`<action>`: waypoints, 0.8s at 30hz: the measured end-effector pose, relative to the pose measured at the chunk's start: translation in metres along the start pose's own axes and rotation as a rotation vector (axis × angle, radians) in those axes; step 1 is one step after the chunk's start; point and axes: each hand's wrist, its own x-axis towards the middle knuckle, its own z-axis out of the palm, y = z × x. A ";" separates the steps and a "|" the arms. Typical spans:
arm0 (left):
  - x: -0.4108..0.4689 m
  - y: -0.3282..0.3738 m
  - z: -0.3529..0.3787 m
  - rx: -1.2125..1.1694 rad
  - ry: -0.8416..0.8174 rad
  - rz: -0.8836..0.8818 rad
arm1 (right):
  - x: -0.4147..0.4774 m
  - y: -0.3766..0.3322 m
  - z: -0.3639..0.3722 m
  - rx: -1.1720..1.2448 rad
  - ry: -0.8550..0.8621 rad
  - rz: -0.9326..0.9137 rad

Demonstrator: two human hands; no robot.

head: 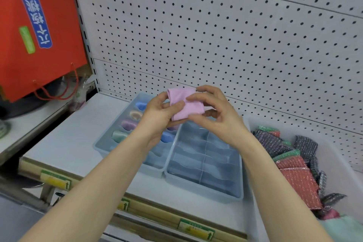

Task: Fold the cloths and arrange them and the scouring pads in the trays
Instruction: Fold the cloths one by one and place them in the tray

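Note:
A pink cloth (186,104), partly folded, is held in the air above two grey-blue divided trays. My left hand (159,112) grips its left side with thumb and fingers. My right hand (214,112) pinches its right side. The left tray (104,143) holds several rolled cloths in blue, beige, purple and green in its cells. The cells of the right tray (239,186) hold nothing. A white bin (334,155) at the right holds several scouring pads (294,173) in red, dark grey and green.
A white shelf (74,143) carries the trays, with a pegboard wall (235,35) behind. A red paper bag (39,35) hangs at the upper left. A pale green cloth (345,226) lies at the bin's near end. Price-label strips run along the shelf's front edge.

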 end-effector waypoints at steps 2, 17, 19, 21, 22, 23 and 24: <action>0.003 -0.001 -0.003 -0.059 -0.011 -0.033 | 0.001 0.004 0.001 -0.036 -0.025 0.005; 0.008 -0.034 -0.031 0.028 -0.087 0.022 | 0.012 0.027 0.042 0.494 0.245 0.373; 0.012 -0.039 -0.039 0.051 -0.065 0.031 | 0.016 0.028 0.051 0.605 0.262 0.425; 0.016 -0.044 -0.048 -0.012 -0.061 -0.012 | 0.018 0.028 0.064 0.778 0.242 0.489; 0.017 -0.045 -0.052 -0.036 -0.060 -0.038 | 0.018 0.027 0.071 0.832 0.217 0.514; 0.017 -0.047 -0.056 -0.048 -0.061 -0.054 | 0.017 0.028 0.078 0.851 0.202 0.534; 0.016 -0.048 -0.059 -0.033 -0.063 -0.057 | 0.017 0.030 0.086 0.845 0.206 0.548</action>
